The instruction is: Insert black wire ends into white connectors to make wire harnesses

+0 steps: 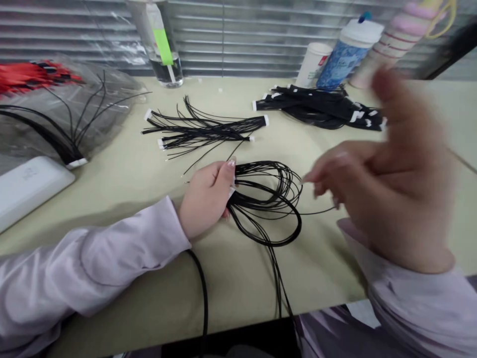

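Wires (261, 200): looped bundle, loops lying to the right of the left hand (209, 196), tails running down over the table's (238, 293) near edge. Left thumb and fingers close on its white end. Right hand (387, 199) raised beside the loops, blurred; cannot tell whether it pinches the thin strand near its fingers. Beyond: loose wires (208, 130), flat black cables (313, 106). Farthest: bottles (341, 57) by the blinds (238, 37).

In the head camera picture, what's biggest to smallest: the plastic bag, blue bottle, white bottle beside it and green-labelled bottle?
1. Plastic bag
2. Blue bottle and green-labelled bottle: too alike to rank; one's cut off
3. White bottle
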The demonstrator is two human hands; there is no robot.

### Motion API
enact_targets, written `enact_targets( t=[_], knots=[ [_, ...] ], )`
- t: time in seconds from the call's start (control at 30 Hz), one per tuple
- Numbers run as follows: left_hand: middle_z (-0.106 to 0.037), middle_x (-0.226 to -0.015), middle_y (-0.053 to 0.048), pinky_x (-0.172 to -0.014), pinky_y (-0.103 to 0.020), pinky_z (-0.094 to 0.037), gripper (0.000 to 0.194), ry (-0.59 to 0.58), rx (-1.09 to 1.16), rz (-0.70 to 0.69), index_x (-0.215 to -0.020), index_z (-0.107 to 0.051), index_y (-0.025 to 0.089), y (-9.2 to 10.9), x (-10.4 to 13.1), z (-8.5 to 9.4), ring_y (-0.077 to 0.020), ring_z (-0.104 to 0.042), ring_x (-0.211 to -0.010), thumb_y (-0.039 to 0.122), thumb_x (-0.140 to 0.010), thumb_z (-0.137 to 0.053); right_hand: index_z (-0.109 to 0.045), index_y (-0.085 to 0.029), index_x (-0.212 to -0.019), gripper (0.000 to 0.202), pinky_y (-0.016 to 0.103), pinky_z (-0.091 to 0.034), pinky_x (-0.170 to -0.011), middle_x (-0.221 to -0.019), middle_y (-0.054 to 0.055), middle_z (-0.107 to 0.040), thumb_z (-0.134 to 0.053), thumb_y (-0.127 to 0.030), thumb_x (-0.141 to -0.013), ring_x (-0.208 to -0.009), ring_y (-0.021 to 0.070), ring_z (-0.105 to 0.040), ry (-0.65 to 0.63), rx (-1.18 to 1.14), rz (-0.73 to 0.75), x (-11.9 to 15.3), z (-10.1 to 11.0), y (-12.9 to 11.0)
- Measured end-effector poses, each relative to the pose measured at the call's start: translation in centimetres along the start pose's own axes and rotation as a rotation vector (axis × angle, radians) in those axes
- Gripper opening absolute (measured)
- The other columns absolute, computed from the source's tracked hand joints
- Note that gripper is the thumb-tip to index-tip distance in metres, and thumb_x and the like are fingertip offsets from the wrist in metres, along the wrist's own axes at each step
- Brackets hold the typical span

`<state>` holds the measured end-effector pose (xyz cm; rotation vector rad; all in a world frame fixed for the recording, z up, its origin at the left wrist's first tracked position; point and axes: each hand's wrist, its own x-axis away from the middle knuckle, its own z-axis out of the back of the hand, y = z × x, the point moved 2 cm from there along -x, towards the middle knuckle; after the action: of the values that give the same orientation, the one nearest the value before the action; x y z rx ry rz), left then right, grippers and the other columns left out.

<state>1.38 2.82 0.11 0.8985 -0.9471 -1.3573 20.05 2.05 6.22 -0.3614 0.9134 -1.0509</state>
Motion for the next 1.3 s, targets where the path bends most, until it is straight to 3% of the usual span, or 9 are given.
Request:
enact_targets(
  t=[0.07, 0.1, 0.2, 0.53, 1.07, 1.3],
  knots=[
    [-0.041, -0.043, 0.006, -0.025, -0.016, -0.032, 0.043, -0.008, -0.013, -0.012, -0.059, -0.042, 0.018, 0.0, 0.1, 0.0, -0.0056, -0.043, -0.025, 0.05, -0.087, -0.033, -0.056, -0.024, -0.107, 0.025, 0.022, -0.042, -0.056, -0.071, -0.002, -0.063, -0.052, -0.019, -0.083, -0.059, 0.0086, -0.055, -0.142, 0.02, -0.005, 0.3, -1.2, 0.0],
    [-0.041, -0.042, 0.006, -0.025, -0.015, -0.032, 0.043, -0.013, -0.02, -0.017, -0.059, -0.042, 0.018, 0.0, 0.1, 0.0, -0.0055, -0.043, -0.026, 0.05, -0.087, -0.033, -0.061, -0.021, -0.092, 0.013, 0.021, -0.041, -0.056, -0.068, -0.002, -0.062, -0.053, -0.018, -0.082, -0.059, 0.008, -0.054, -0.199, 0.058, 0.0, 0.3, -1.7, 0.1],
    [-0.04, -0.042, 0.007, -0.026, -0.015, -0.033, 0.043, -0.023, -0.021, -0.034, -0.059, -0.041, 0.018, 0.0, 0.2, 0.0, -0.0053, -0.043, -0.026, 0.049, -0.087, -0.034, -0.059, -0.018, -0.071, 0.011, 0.02, -0.037, -0.054, -0.066, -0.002, -0.06, -0.054, -0.02, -0.081, -0.057, 0.0065, -0.049, -0.267, 0.147, 0.025, 0.2, -2.7, 0.4],
    [-0.041, -0.046, 0.007, -0.027, -0.015, -0.033, 0.041, -0.065, -0.024, -0.071, -0.058, -0.04, 0.018, 0.4, 0.6, -0.1, -0.0047, -0.044, -0.027, 0.046, -0.087, -0.034, -0.055, -0.014, -0.068, 0.016, 0.019, -0.03, -0.053, -0.062, -0.003, -0.052, -0.05, -0.018, -0.082, -0.054, 0.0043, -0.04, -0.304, 0.193, 0.109, 0.4, -4.2, 0.3],
    [-0.04, -0.047, 0.007, -0.029, -0.015, -0.033, 0.039, -0.08, -0.073, -0.111, -0.058, -0.039, 0.018, 0.5, 0.7, -0.1, -0.0041, -0.044, -0.029, 0.042, -0.089, -0.033, -0.056, -0.014, -0.072, 0.018, 0.021, -0.032, -0.059, -0.067, 0.0, -0.055, -0.044, -0.019, -0.085, -0.061, 0.0075, -0.044, -0.39, 0.163, 0.145, 0.2, -4.3, 0.2],
    [-0.04, -0.042, 0.007, -0.031, -0.016, -0.032, 0.038, -0.078, -0.102, -0.127, -0.058, -0.04, 0.018, 0.6, 0.7, -0.2, -0.005, -0.043, -0.03, 0.038, -0.089, -0.034, -0.058, -0.013, -0.074, 0.019, 0.023, -0.033, -0.061, -0.069, 0.002, -0.057, -0.043, -0.019, -0.085, -0.063, 0.0095, -0.047, -0.369, 0.226, 0.143, 0.2, -5.3, 0.2]
  ],
)
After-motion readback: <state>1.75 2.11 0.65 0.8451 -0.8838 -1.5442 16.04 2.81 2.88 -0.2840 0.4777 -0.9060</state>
